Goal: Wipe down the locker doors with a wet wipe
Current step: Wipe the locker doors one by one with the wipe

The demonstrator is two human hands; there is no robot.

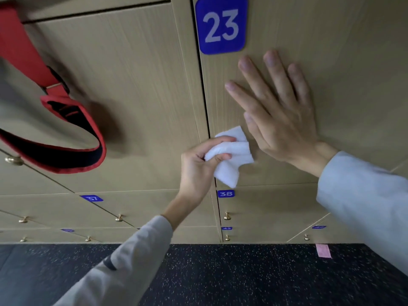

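Curled around a crumpled white wet wipe (pixel 231 155), thumb and fingertips of the left hand (pixel 198 166) pinching its bunched edge, loose folds fanning toward 1 and 5 o'clock; hard to tell whether the wipe touches the wood or hangs just off it. Just beside it, toward 2 o'clock, straight and slightly spread fingers (pixel 256 71) of the right hand (pixel 284 120), palm flat against the pale wood-grain locker door (pixel 331 51), thumb mostly hidden behind the palm. Light grey sleeves on both arms, the right one cut off by the 3 o'clock edge, the left by the bottom edge. At 12 o'clock from the hands, a blue rounded-square plate numbered 23 (pixel 221 25), top edge cropped. At 6 o'clock of the wipe, a smaller blue plate numbered 38 (pixel 225 193), with a small brass knob (pixel 227 216) under it. Further plates lower down too blurred to read surely. At 9 o'clock, a red strap with black lining and buckle (pixel 55 120), hanging in a loop before the neighbouring door, upper end out of view. Along the bottom, dark speckled flooring (pixel 242 279) with a pink slip (pixel 323 251) lying on it toward 4 o'clock.
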